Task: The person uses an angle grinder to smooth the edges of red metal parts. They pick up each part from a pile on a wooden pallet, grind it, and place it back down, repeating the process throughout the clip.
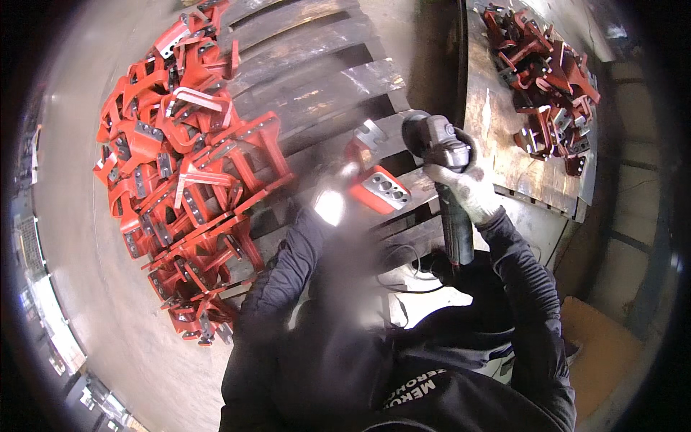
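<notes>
My right hand [468, 189], in a pale glove, is wrapped round the body of a black angle grinder [455, 223]. The grinder's head and disc point away from me, just right of a red metal bracket [371, 194]. This bracket has a bare grey plate with several holes, and a bare metal end on its far side. My left hand [332, 201] is closed on the bracket's left side above the pallet; glare and a blurry patch hide part of its fingers. The disc and the bracket look apart.
A wooden pallet [309, 90] lies under the work. On the left is a large heap of red metal brackets [209, 155]. More dark red brackets [551, 79] lie on a worn wooden table [486, 122] at the right. A black cable [414, 289] loops near my body.
</notes>
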Demonstrator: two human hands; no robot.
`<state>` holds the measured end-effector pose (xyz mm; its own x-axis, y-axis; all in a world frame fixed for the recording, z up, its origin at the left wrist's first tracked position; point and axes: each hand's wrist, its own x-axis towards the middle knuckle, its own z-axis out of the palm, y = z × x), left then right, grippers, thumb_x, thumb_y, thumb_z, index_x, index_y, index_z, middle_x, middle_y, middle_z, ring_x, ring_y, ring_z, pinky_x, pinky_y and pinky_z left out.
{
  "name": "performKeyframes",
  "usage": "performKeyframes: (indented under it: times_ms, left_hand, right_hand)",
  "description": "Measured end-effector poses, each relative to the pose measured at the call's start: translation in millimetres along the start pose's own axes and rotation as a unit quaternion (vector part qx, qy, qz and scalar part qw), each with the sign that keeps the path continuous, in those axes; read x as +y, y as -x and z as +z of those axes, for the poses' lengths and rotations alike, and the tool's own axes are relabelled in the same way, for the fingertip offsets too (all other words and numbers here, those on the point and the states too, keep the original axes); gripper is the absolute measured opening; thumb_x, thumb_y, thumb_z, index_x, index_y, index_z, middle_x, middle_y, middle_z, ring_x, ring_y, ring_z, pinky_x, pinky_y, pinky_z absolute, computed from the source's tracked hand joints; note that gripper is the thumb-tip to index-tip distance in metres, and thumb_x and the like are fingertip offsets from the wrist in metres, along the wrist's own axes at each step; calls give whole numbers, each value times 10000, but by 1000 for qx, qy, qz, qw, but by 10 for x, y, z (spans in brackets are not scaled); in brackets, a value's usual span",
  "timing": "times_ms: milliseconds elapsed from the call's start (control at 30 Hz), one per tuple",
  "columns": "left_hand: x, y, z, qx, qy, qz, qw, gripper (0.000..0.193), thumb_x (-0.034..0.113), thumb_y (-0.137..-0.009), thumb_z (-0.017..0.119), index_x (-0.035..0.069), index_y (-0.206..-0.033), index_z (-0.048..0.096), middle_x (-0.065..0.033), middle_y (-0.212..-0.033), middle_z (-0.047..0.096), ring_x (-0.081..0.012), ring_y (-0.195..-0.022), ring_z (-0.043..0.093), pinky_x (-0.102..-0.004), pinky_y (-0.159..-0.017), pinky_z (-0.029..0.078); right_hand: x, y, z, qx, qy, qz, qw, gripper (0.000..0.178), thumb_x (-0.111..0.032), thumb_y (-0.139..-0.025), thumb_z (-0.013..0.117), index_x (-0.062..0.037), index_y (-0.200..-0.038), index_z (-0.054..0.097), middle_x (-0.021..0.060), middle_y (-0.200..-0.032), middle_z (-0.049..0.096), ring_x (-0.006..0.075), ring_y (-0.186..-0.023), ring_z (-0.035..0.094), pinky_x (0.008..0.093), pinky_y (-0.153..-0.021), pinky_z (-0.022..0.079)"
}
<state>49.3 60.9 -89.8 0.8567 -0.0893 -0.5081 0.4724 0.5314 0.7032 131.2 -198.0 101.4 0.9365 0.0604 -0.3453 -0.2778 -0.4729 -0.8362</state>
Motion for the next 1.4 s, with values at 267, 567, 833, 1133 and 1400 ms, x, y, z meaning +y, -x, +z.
performKeyframes:
  times_ms: [267,567,833,1133,1400]
  left_hand:
    - [236,274,554,-71,88,-91,989,304,137,-1044,502,-26,-1296,555,-132,-1218,635,-230,-1032,656,-386,-925,545]
    - [-38,113,165,-32,23,4,999,227,142,-992,610,21,-1183,638,-119,-1098,670,-231,-998,668,-385,-886,563]
    - [91,171,217,-92,335,-95,933,312,175,-1019,519,12,-1282,563,-133,-1229,628,-254,-1121,622,-407,-1013,500]
    - [23,299,727,-136,316,-152,927,457,223,-1079,364,-46,-1446,408,-181,-1455,497,-284,-1334,494,-411,-1159,381]
    - [121,320,685,-131,378,-143,905,452,227,-1064,431,-33,-1434,431,-174,-1427,519,-307,-1302,529,-454,-1122,434]
  right_hand:
    - [125,-71,83,-30,-38,-35,998,893,-156,-701,894,-48,-1451,421,121,-1243,598,203,-1061,615,342,-936,521]
    - [187,-33,94,-46,-67,35,996,863,-130,-745,849,-16,-1449,364,117,-1106,623,167,-896,629,306,-767,552]
    - [274,-20,165,8,42,-48,998,925,-146,-680,901,-62,-1457,405,140,-1218,617,215,-1065,625,349,-942,524]
    - [653,-149,310,-115,47,-105,987,594,56,-979,460,-70,-1545,334,127,-1451,478,195,-1247,545,320,-1088,461]
    - [942,-192,245,-68,105,-109,986,895,-219,-754,806,-102,-1524,366,199,-1334,609,320,-1179,639,384,-990,528]
